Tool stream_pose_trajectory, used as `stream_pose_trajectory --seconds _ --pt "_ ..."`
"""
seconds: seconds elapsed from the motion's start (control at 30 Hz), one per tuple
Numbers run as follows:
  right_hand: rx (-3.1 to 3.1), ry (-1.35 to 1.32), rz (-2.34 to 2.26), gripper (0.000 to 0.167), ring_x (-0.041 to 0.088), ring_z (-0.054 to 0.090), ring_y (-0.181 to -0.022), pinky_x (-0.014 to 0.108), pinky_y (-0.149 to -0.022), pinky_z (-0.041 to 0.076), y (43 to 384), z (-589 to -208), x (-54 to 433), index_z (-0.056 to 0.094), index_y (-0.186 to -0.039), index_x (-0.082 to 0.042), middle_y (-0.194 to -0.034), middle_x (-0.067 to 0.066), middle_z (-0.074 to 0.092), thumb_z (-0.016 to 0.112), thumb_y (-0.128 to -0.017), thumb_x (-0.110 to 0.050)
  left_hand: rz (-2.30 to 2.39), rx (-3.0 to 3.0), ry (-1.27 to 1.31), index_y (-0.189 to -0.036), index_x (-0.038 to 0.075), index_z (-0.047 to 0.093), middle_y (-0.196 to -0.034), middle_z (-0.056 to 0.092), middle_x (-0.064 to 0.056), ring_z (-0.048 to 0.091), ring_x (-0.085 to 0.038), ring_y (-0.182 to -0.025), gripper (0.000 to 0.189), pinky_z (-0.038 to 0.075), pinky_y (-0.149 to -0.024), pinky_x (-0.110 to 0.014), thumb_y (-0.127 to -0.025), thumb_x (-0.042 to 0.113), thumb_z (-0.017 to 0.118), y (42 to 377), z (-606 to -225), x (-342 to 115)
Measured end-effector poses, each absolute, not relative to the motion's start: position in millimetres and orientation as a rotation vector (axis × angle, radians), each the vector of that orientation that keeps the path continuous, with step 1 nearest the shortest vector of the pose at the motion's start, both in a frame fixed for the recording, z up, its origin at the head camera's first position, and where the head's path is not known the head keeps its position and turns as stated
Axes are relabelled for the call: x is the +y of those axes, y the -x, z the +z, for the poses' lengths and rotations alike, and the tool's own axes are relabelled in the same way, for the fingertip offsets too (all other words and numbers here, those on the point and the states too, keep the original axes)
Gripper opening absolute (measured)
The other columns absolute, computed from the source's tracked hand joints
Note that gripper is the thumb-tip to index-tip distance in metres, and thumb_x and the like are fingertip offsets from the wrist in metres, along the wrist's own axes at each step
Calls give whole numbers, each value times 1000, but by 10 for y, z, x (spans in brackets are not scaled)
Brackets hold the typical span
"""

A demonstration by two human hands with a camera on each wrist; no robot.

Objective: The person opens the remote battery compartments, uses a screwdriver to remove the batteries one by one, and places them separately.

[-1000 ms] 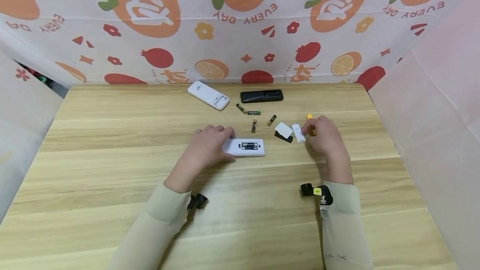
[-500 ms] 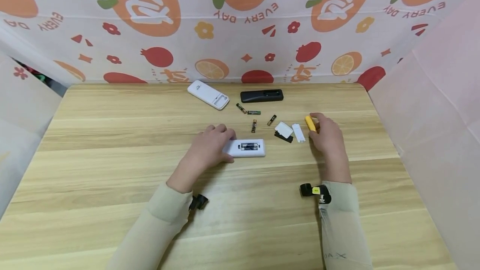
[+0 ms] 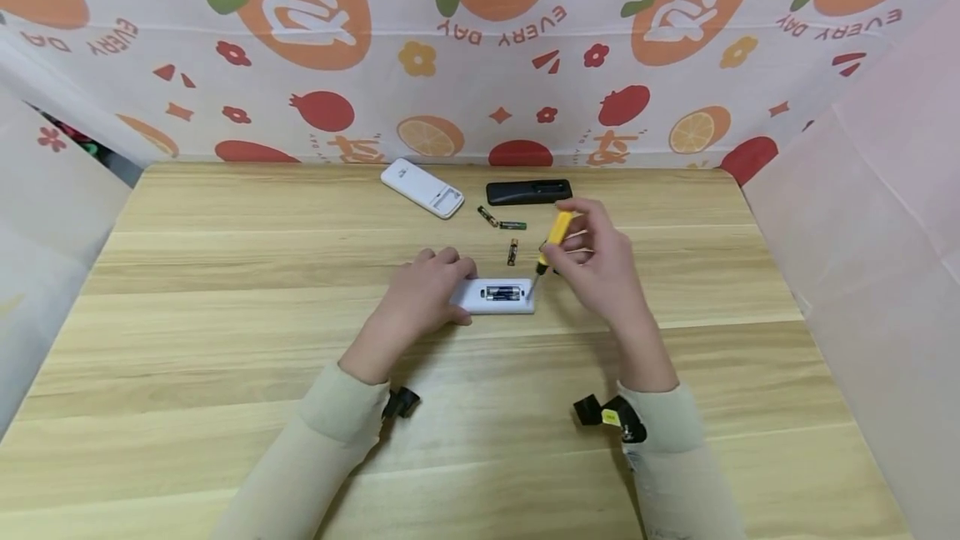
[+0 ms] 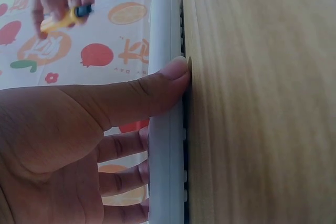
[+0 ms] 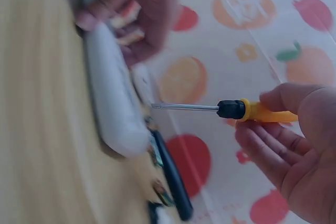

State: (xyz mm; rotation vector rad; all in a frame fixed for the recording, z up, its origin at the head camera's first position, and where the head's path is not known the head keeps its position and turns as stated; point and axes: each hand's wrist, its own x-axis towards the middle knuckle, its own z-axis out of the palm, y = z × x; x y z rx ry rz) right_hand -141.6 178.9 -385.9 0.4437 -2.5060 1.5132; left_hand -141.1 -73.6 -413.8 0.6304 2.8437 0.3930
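Note:
A white remote control (image 3: 471, 297) lies face down on the table, its battery compartment uncovered with batteries (image 3: 502, 293) inside. My left hand (image 3: 420, 294) grips the remote's left end; in the left wrist view the thumb (image 4: 157, 85) presses one long edge and the fingers reach the other. In my right hand (image 3: 606, 273) is a screwdriver with a yellow handle (image 3: 558, 229), pinched between thumb and fingers. Its metal shaft (image 5: 184, 107) points down at the remote's right end, the tip close over the casing beside the compartment.
Behind the hands lie another white remote (image 3: 420, 186), a black remote (image 3: 517, 192) and loose batteries (image 3: 512, 252). My right hand hides the small covers. A fruit-print cloth (image 3: 465, 65) hangs along the table's (image 3: 262, 340) back edge.
My right hand has picked up the yellow screwdriver from the right and carried it left to the remote's right end. The left hand keeps its hold on the remote.

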Motion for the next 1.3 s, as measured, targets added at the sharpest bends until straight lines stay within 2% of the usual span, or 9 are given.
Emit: stream_pose_trajectory --seconds 0.33,0.47,0.63,0.73,0.83,1.07,1.3 --pt "-2563 -576 1388 43 14 70 -89 24 -74 58 1367 -3930 1541 50 -131 -14 -105 7 63 71 -93 -15 394 2848 -637 -120 19 66 -119 62 -7 54 -31 -103 57 50 -82 -49 -71 35 91 1400 -4123 -732" --pt "-2556 -610 1395 38 12 69 -91 27 -76 58 1352 -3932 1534 54 -127 -16 -107 4 67 71 -93 -19 401 2838 -633 -121 18 65 -121 62 -8 54 -32 -105 57 50 -84 -51 -72 35 90 1403 -4121 -721" --pt "-2484 -733 1458 26 11 68 -88 30 -78 58 1340 -3921 1500 62 -118 -16 -100 -1 70 70 -94 -20 396 2835 -634 -123 18 65 -122 61 -8 54 -32 -106 59 51 -84 -52 -72 35 90 1411 -4125 -721" --pt "-2480 -776 1415 25 9 68 -84 27 -76 58 1328 -3893 1469 62 -117 -15 -96 -3 70 71 -94 -18 386 2839 -636 -123 18 65 -121 61 -8 54 -32 -105 59 51 -83 -52 -73 35 90 1413 -4128 -727" --pt "-2515 -742 1352 25 7 69 -82 25 -74 58 1307 -3842 1457 61 -115 -14 -97 -1 72 72 -92 -17 384 2843 -639 -123 18 65 -120 62 -8 54 -32 -104 59 51 -82 -52 -73 35 90 1413 -4126 -726" --pt "-2660 -637 1350 17 9 65 -75 24 -70 57 1225 -3706 1486 66 -101 -15 -95 -2 72 77 -89 -17 357 2841 -650 -122 17 65 -120 62 -8 55 -32 -104 58 51 -81 -49 -73 36 90 1412 -4121 -715" --pt "-2732 -541 1175 13 12 59 -70 28 -66 51 1217 -3706 1441 69 -101 -14 -85 -2 70 74 -91 -20 336 2854 -669 -121 17 65 -121 62 -7 55 -31 -103 58 52 -79 -48 -73 37 89 1409 -4116 -705"
